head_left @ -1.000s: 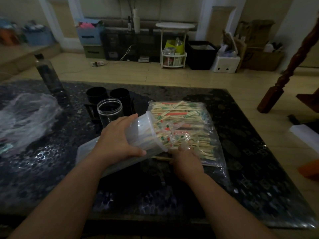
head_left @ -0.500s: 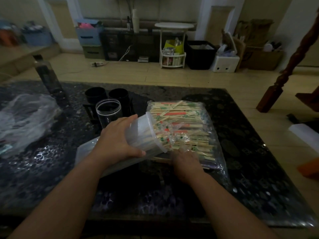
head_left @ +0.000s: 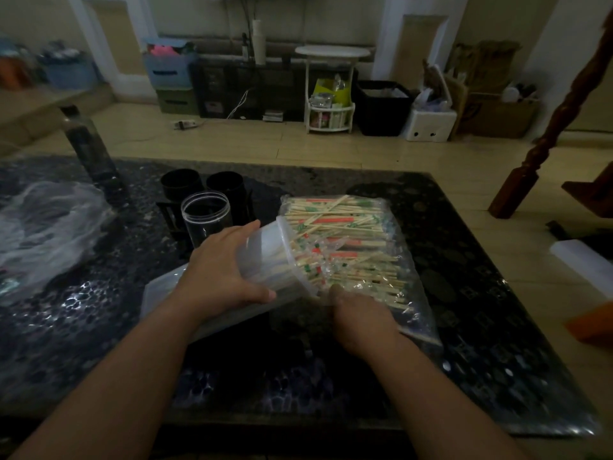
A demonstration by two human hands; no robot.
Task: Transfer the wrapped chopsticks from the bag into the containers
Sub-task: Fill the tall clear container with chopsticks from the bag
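The wrapped chopsticks (head_left: 341,227) lie in a loose heap inside a clear plastic bag (head_left: 411,313) that rests flat on the dark, glossy table (head_left: 99,343), right of centre; their wrappers show red and green print. A bunch of them at the near-left end of the heap reaches into the mouth of a translucent container (head_left: 282,257), and pale sticks show through its wall. This container is tipped almost onto its side, mouth toward the bag and touching the crinkled plastic there. The left hand (head_left: 222,273) grasps the container round its body, fingers spread over the top and thumb pressed along the near side. The right hand (head_left: 361,320) sits at the bag's near edge just below the container's rim, back toward the camera, fingers bent down into the plastic; whether they hold chopsticks cannot be told. Under the left wrist lies a flat translucent plastic piece (head_left: 159,293). Just beyond the left hand stands 1 clear jar (head_left: 206,214), upright and open, and behind it 2 black cups (head_left: 180,185) side by side. Well to the left, crumpled clear plastic (head_left: 43,234) lies on the table, with a dark bottle (head_left: 89,144) standing behind it.
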